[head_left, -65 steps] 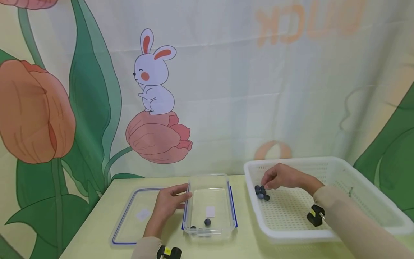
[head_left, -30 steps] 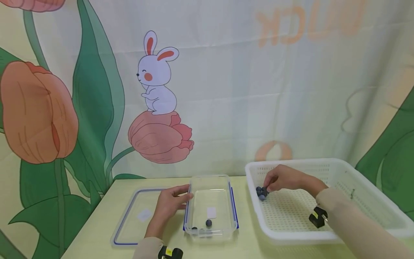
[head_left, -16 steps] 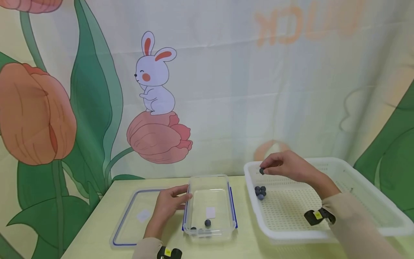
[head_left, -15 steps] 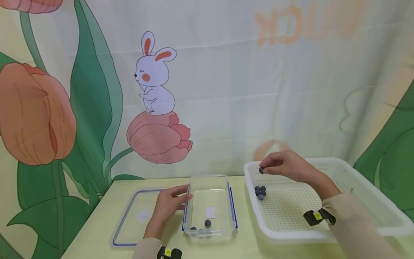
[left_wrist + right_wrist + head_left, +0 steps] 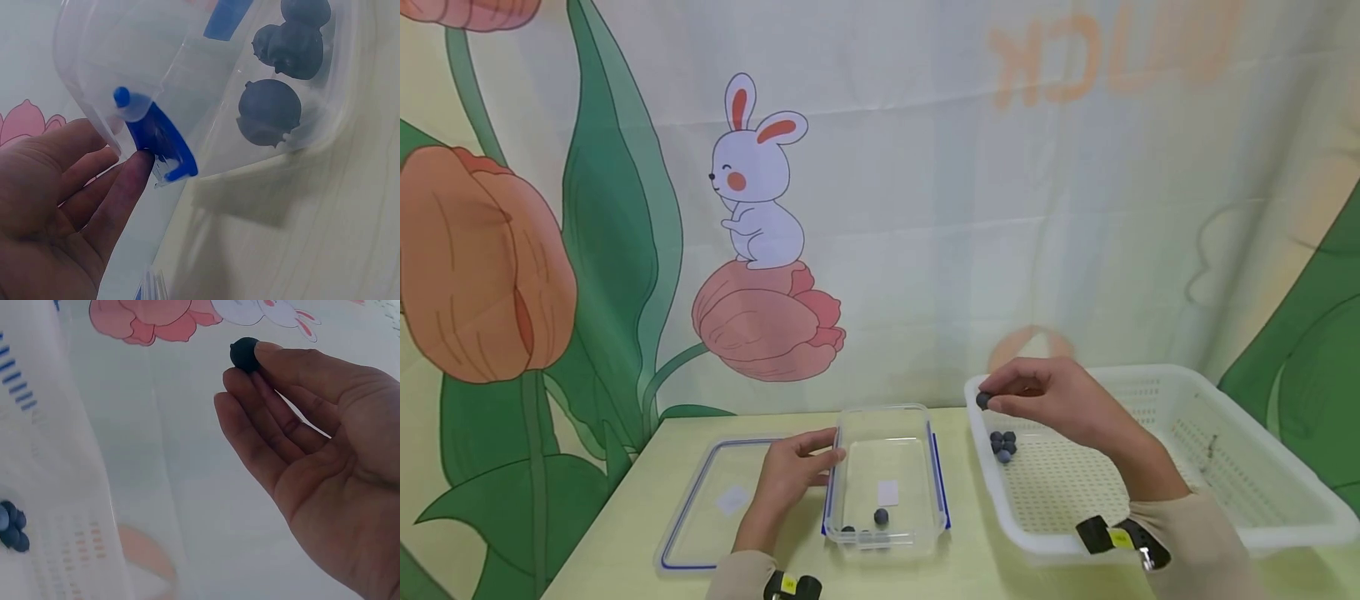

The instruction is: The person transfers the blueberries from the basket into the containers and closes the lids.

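My right hand (image 5: 1060, 400) pinches a dark blueberry (image 5: 983, 401) between fingertips and thumb, over the left rim of the white basket (image 5: 1022, 533). In the right wrist view the same blueberry (image 5: 244, 354) sits at the tips of the thumb and fingers. A small cluster of blueberries (image 5: 1003, 447) lies at the basket's left end. My left hand (image 5: 793, 471) grips the left side of a clear food container (image 5: 887, 467), fingers at its rim. Close up, a fingertip touches its blue latch (image 5: 164, 147). Several blueberries (image 5: 270, 112) rest at the container's near end.
A clear lid (image 5: 685, 517) with a blue seal lies on the table (image 5: 617, 525), left of the container and partly behind my left hand. Behind the table hangs a printed cloth (image 5: 910, 250). The basket has raised, perforated walls.
My right hand has picked a blueberry from the cluster, lifted it, and carried it left to the basket's rim. The left hand and the container stay in place.
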`<state>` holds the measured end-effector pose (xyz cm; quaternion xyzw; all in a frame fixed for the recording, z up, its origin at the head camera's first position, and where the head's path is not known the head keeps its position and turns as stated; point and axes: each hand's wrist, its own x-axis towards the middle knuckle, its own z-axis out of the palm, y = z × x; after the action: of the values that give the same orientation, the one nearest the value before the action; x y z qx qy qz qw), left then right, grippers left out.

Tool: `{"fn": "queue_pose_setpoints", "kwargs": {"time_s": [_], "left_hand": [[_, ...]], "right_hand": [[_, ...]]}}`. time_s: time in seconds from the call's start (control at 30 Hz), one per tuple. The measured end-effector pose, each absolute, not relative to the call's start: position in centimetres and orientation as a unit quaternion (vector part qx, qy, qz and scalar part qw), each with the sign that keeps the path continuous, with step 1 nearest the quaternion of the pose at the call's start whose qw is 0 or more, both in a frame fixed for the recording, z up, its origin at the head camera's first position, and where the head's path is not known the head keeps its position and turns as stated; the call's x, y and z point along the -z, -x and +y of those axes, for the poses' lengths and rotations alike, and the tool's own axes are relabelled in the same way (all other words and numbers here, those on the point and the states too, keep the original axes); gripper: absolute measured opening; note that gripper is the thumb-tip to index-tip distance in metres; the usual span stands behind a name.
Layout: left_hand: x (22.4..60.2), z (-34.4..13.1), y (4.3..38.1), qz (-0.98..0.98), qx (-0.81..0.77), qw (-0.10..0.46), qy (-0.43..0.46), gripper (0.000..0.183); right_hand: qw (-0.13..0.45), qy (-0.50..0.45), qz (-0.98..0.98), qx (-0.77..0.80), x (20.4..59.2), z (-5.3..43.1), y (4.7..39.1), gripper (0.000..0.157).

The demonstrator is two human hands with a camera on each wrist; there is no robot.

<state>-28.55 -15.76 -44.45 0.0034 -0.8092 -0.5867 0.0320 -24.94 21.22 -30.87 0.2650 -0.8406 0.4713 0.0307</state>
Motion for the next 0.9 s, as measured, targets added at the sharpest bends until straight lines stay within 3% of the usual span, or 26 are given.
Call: {"fn": "queue_pose_setpoints", "kwargs": {"time_s": [0.37,0.67,0.9], "left_hand": [[44.7,-15.7,28.8,-0.801,0.598,0.028,0.003,0.042],[44.6,-15.8,28.8,-0.801,0.598,0.029,0.000,0.042],[44.5,-15.8,28.8,-0.807,0.589,0.031,-0.003,0.041]], "right_hand": [[0.025,-0.258,-0.831,-0.493,32.4,19.0,23.8,0.017],[0.018,-0.318,-0.807,-0.498,33.9,16.0,23.9,0.016],[-0.022,-0.324,-0.814,-0.481,35.6,13.3,23.7,0.012]]}}
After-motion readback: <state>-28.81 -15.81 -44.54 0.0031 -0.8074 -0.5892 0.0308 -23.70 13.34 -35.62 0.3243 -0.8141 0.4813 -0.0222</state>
